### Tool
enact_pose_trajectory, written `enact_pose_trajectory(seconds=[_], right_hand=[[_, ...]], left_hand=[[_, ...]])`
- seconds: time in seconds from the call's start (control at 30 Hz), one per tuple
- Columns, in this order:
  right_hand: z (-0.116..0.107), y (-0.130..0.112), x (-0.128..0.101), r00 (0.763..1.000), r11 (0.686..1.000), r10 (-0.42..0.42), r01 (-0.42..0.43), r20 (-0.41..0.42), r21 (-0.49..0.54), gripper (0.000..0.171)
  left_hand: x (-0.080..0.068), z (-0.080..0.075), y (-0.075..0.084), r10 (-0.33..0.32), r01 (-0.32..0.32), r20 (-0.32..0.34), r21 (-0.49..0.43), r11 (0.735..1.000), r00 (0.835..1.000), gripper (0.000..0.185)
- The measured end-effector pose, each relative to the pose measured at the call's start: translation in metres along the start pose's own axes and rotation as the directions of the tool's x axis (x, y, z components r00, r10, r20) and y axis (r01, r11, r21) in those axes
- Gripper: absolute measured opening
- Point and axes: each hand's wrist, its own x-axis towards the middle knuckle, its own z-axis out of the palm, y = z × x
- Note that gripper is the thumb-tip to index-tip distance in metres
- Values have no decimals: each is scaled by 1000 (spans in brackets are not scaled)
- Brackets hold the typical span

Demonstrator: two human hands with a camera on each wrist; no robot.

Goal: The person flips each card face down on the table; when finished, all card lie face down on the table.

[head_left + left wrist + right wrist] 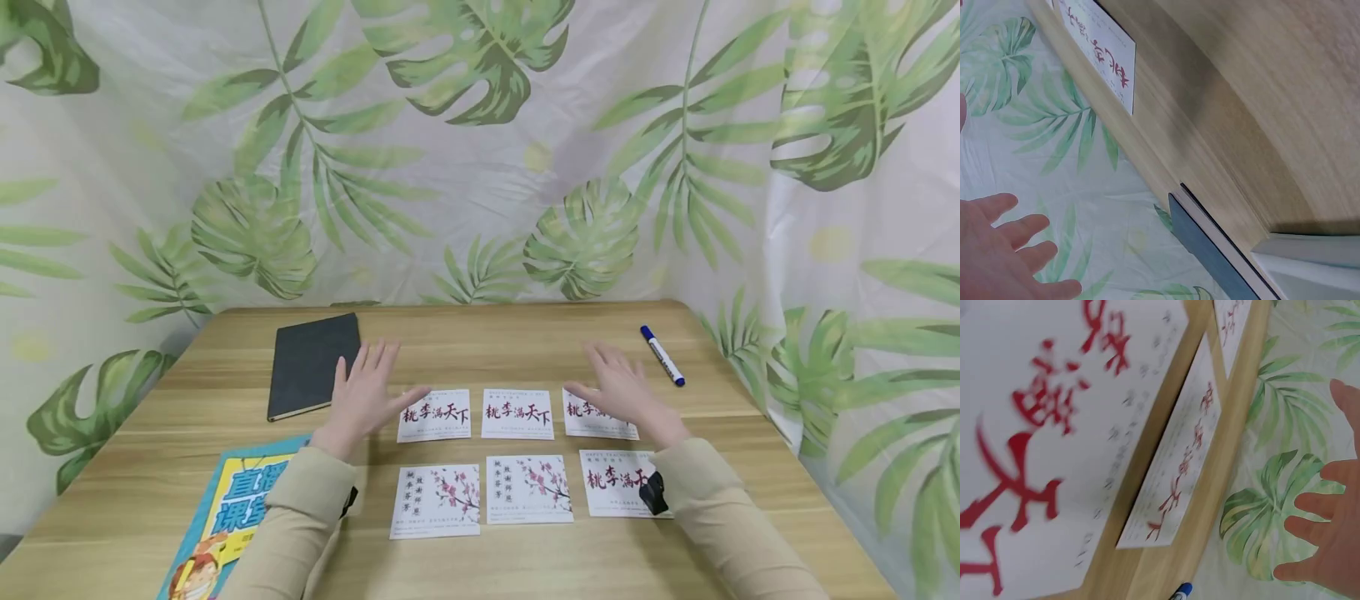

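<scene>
My left hand point(365, 392) and right hand point(622, 390) hover spread, holding nothing, over six white paper cards point(517, 413) with red calligraphy; black notebook point(311, 363) at ten o'clock, blue marker point(662, 355) at two.

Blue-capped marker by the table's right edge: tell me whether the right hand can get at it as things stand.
Probably yes. The right hand hovers open over the upper right card, and only bare table lies between it and the marker.

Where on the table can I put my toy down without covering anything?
Bare wood lies behind the cards, between the black notebook and the blue marker, and along the front edge below the cards. The middle is crowded: six cards, with both hands open above them.
</scene>
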Motion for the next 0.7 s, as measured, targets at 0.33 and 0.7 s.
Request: enact_pose_trajectory(seconds=[0.33, 0.7], right_hand=[[0, -31, 19, 992, 990, -101, 108, -81, 92, 67], [18, -65, 50, 1000, 968, -6, 14, -30, 251, 54]], left_hand=[[-2, -4, -2, 61, -76, -142, -104, 992, 988, 72], [1, -2, -4, -41, 4, -110, -317, 948, 993, 44]])
